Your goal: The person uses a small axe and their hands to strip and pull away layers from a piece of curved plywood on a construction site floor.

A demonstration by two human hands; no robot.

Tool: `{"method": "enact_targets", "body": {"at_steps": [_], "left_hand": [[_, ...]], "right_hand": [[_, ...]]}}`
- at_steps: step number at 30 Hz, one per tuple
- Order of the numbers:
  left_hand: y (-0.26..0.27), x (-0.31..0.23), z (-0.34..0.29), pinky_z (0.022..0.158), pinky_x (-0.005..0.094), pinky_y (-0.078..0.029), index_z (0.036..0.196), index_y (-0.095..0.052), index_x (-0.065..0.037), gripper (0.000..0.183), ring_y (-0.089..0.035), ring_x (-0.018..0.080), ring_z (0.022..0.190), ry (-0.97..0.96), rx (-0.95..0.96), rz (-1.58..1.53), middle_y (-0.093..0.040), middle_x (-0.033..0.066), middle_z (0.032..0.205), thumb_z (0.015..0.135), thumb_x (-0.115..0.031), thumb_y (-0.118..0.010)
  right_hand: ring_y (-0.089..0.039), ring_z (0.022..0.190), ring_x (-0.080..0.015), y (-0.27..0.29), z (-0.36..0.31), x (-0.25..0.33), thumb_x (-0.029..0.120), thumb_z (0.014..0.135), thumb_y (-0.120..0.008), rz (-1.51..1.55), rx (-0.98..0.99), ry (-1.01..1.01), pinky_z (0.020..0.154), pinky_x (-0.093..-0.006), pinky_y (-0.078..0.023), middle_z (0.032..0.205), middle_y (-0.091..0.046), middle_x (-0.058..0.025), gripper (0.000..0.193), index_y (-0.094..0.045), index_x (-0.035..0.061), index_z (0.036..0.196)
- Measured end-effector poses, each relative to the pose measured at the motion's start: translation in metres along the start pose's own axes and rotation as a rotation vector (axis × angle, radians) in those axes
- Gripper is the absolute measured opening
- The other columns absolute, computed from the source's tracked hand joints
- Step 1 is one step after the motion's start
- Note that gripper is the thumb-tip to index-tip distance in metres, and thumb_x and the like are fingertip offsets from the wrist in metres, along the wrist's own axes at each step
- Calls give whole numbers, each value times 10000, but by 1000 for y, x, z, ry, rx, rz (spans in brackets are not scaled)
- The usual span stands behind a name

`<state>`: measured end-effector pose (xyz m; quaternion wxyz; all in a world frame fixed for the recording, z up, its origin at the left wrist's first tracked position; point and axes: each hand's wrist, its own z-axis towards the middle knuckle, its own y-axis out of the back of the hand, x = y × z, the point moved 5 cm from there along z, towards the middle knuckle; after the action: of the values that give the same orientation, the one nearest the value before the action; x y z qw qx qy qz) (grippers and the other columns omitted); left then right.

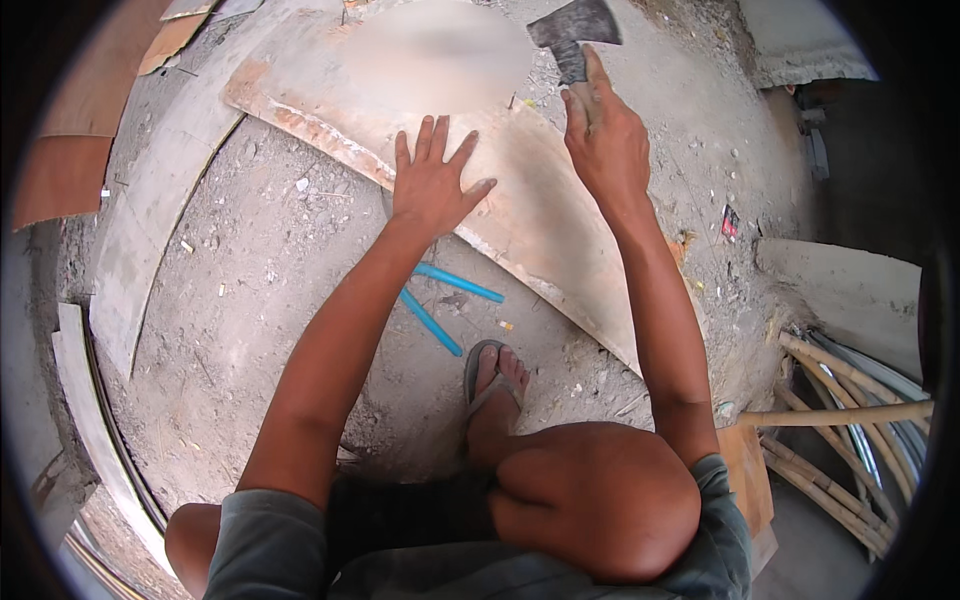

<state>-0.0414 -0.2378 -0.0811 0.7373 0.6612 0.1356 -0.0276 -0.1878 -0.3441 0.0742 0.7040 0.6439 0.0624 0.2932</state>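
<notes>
My right hand (610,140) is wrapped round the short handle of a hatchet (578,28), with the index finger stretched along it toward the head. The dark, wide blade is raised near the top of the view, over the far side of the board. My left hand (435,185) lies flat with fingers spread on a pale, dusty board (560,215), which runs slantwise across the ground. Its near edge is rough and chipped. Below my left wrist, two blue bars (458,283) stick out in a V on the ground; where they meet is hidden by my forearm.
Bamboo poles (835,418) and grey pipes lie piled at the right. Long flat boards (165,215) lie at the left, beside brown sheets (85,110). A sandalled foot (495,385) stands near the board's close edge. The board's far part is blurred.
</notes>
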Motion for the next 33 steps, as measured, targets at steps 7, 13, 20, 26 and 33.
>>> {"method": "enact_targets", "body": {"at_steps": [7,13,20,26,33], "left_hand": [[-2,-11,4,1272,615,-64,1628,-400,-234,786,-128,372,1610,-17,-2,-24,-205,202,1725,996,-695,-477],[-1,-3,0,1268,626,-61,1631,-395,-223,794,-126,375,1609,-8,6,1,-200,208,1724,997,-694,-478],[-3,-6,2,1263,634,-68,1632,-391,-216,800,-130,372,1609,-8,-10,20,-189,208,1726,998,-696,-476],[-4,-10,4,1262,634,-73,1633,-388,-226,799,-133,371,1608,-23,-37,5,-193,203,1726,996,-698,-480],[-4,-5,2,1259,637,-85,1631,-392,-226,800,-143,371,1606,-3,-1,14,-205,206,1722,991,-697,-490]], "right_hand": [[-720,985,-425,-42,8,-40,254,995,-608,-205,228,-35,876,-533,-569,1095,-729,-239,626,-429,251,1594],[-705,1008,-458,-31,-4,-28,281,991,-623,223,-41,-188,908,-547,-551,1058,-732,-283,626,-441,229,1587],[-532,563,-83,-45,8,-81,289,980,-724,329,168,-121,491,-279,-480,808,-661,-24,714,-420,215,1622],[-739,953,-405,-10,51,-69,325,973,-661,279,-8,-120,866,-443,-569,1014,-759,-252,635,-495,143,1559],[-696,1103,-414,-46,48,-53,373,951,-647,-79,336,104,994,-488,-533,1197,-732,-222,622,-522,230,1543]]}}
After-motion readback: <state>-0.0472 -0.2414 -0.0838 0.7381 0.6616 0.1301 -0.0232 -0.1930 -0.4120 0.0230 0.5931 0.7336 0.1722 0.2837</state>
